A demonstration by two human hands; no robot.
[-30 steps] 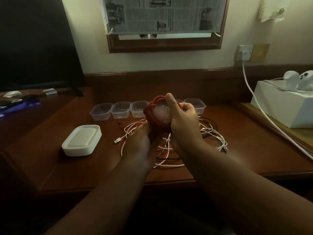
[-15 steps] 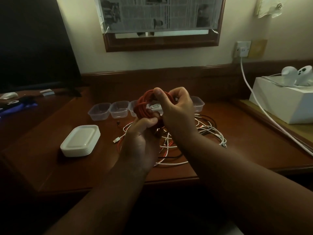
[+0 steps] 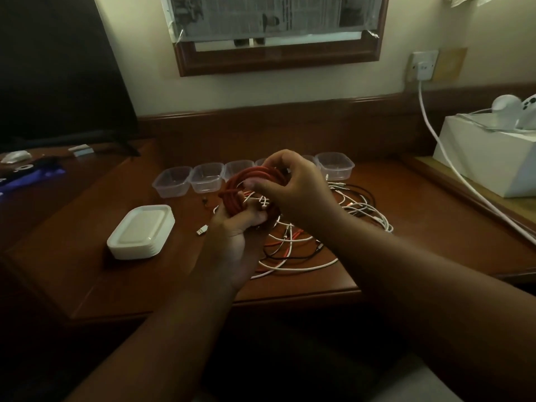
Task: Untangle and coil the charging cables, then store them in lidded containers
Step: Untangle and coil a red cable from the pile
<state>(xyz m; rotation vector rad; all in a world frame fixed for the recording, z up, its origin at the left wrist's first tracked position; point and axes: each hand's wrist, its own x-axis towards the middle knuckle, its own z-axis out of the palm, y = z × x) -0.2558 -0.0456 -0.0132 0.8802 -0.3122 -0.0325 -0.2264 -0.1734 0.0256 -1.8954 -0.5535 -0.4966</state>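
A wooden desk (image 3: 406, 227) carries a tangle of cables (image 3: 304, 245) at its middle, a lid stack (image 3: 142, 232) to the left and tubs (image 3: 203, 177) along the far side. Above the tangle, the left hand (image 3: 232, 236) grips a red coil (image 3: 249, 184) from beneath, while the right hand (image 3: 295, 190) pinches the coil's top.

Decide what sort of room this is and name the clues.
Probably a hotel room or bedroom: a built-in wooden desk, a dark television beside it, and a wall socket above.
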